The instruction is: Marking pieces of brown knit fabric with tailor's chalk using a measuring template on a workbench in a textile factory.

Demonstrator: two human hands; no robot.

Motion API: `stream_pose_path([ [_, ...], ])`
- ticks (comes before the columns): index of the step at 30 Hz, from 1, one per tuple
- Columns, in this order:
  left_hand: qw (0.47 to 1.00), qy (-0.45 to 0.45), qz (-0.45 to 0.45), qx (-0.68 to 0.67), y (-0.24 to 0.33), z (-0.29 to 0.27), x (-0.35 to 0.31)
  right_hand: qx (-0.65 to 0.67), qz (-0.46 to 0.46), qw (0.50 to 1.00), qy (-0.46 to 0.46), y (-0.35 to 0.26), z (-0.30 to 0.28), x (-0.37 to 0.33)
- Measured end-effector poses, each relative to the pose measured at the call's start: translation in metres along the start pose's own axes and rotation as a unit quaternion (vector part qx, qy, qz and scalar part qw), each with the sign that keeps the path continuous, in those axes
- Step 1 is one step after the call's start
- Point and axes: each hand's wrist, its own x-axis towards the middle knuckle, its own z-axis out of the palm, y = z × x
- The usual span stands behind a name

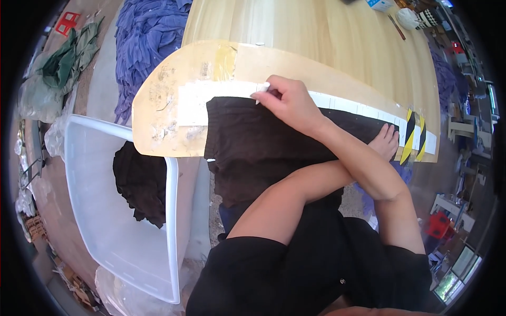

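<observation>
My forearms cross, the right one passing over the left. A dark brown piece of fabric (253, 137) lies on the table's near edge and hangs down toward me. On the fabric's right end rests my left hand (386, 142), fingers stretched out flat. My right hand (292, 102) pinches a small white piece of chalk (263, 87) at the fabric's upper edge, toward its left end. Just beyond that edge, a white paper strip (192, 105) with marks along it is fixed to a tan board (153, 110).
A white plastic bin (174, 226) stands at the left with a dark cloth (139, 184) in it. Purple-blue fabric (150, 47) is heaped behind it. Yellow-and-black tape (407, 138) crosses the board's right end. A thin stick-like tool (397, 27) lies far right on the wooden table (316, 31).
</observation>
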Motion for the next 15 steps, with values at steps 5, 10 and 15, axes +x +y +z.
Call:
stream_pose_path([
  [5, 0.949, 0.093, -0.055, -0.295, -0.018, -0.075, -0.050, 0.201, -0.008, 0.966, 0.164, -0.024, -0.051, -0.020],
  [10, 0.936, 0.128, -0.249, -0.213, -0.059, -0.212, -0.212, -0.104, -0.080, 0.990, 0.041, -0.019, -0.069, -0.113],
  [15, 0.633, 0.234, -0.701, -0.229, -0.088, -0.183, -0.366, -0.210, -0.097, 0.971, 0.061, 0.019, -0.056, -0.137],
])
